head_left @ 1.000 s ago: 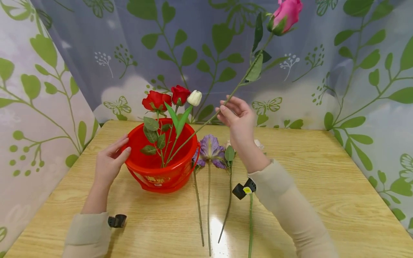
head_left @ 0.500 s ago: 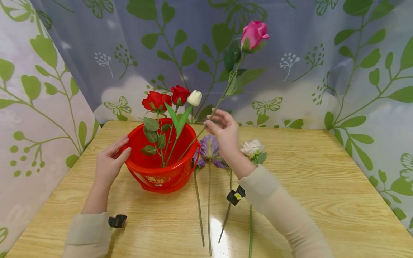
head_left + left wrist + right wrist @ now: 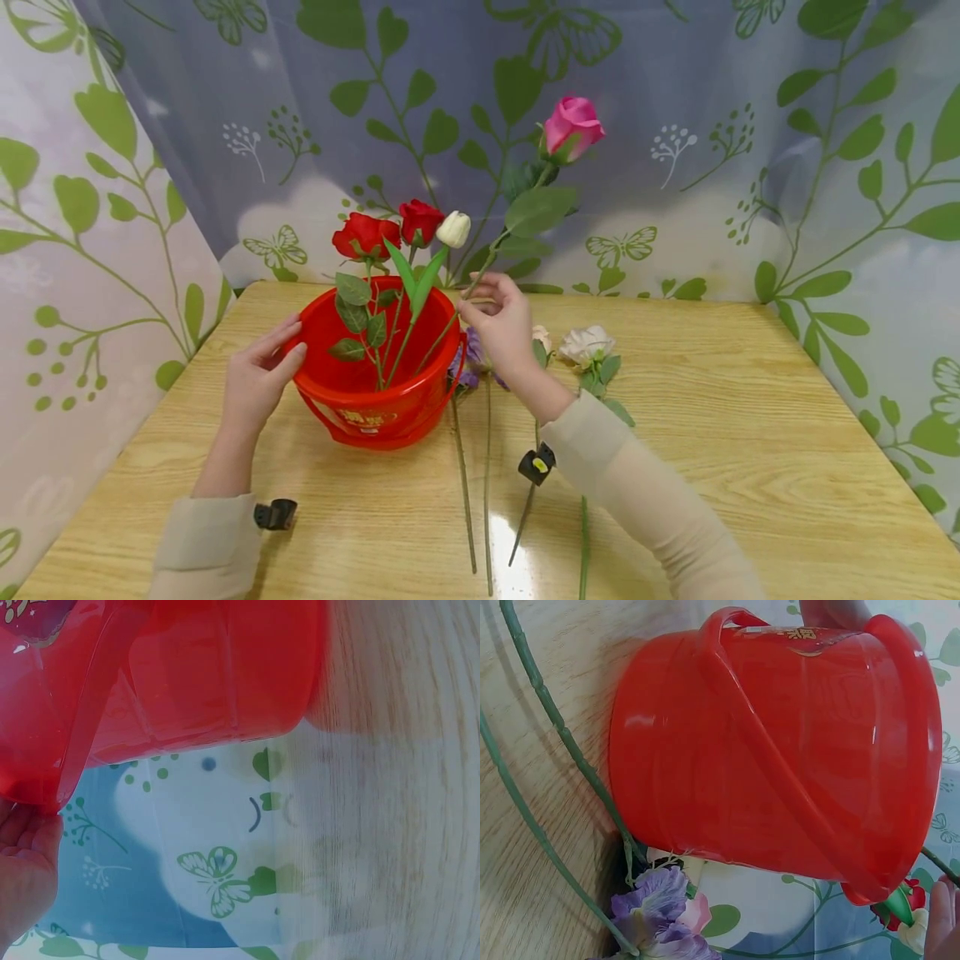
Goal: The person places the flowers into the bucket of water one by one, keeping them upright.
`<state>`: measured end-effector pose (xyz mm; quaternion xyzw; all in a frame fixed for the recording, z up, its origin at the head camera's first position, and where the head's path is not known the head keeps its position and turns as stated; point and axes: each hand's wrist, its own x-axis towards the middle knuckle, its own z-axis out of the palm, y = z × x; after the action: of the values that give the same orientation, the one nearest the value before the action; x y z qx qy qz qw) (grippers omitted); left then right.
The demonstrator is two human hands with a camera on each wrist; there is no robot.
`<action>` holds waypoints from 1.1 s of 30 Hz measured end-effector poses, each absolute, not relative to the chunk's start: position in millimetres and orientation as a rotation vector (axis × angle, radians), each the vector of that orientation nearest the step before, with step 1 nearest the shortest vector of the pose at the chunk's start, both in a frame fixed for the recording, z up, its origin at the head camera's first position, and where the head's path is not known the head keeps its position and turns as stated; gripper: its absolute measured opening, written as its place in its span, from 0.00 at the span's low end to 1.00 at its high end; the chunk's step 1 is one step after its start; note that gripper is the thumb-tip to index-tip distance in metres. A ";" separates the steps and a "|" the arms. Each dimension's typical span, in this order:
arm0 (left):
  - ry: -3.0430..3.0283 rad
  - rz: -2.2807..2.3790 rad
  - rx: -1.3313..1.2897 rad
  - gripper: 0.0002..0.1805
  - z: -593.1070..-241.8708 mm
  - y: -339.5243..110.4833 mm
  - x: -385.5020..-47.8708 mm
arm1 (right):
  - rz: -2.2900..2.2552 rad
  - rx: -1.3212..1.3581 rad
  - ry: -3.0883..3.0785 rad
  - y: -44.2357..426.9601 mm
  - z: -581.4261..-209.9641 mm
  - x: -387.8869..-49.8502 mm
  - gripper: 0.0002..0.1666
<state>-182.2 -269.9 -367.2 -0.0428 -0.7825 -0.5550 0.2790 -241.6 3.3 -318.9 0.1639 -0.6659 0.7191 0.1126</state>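
In the head view my right hand (image 3: 502,325) pinches the stem of a pink rose (image 3: 573,129). That rose leans to the right, its lower stem inside the red bucket (image 3: 375,408). My left hand (image 3: 258,379) holds the bucket's left rim; in the left wrist view the thumb and fingertips (image 3: 46,836) meet that rim. Inside the bucket stand two red flowers, a fuller one (image 3: 366,237) and a rose (image 3: 421,222), along with a white tulip (image 3: 453,229). The stems' lower ends are hidden by the bucket wall.
Right of the bucket lie purple irises (image 3: 471,358), a cream flower (image 3: 542,337) and a white rose (image 3: 587,346), stems toward me. The wooden table (image 3: 720,417) meets a leaf-patterned curtain (image 3: 697,225) behind. A handle (image 3: 765,750) hangs along the bucket's side.
My right hand has moved left and down toward the bucket with the pink rose. The bloom has come lower and leftward, its stem deeper in the bucket. My left hand stays put.
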 end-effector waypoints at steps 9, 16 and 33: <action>-2.098 -1.501 -0.122 0.17 -365.0 -268.4 -179.8 | 1.956 0.397 -2.134 1.9 -321.3 -245.1 0.10; -2.104 -1.506 -0.126 0.17 -366.0 -269.5 -180.4 | 2.065 0.334 -2.116 -1.8 -323.6 -250.8 0.14; -2.081 -1.530 -0.136 0.17 -368.9 -270.7 -182.3 | 2.203 0.121 -2.081 -5.2 -328.7 -258.4 0.17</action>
<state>-182.3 -270.7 -368.9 -0.0505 -0.7738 -0.5690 0.2738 -258.4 -5.2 -328.7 0.0397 -0.6851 0.7253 0.0545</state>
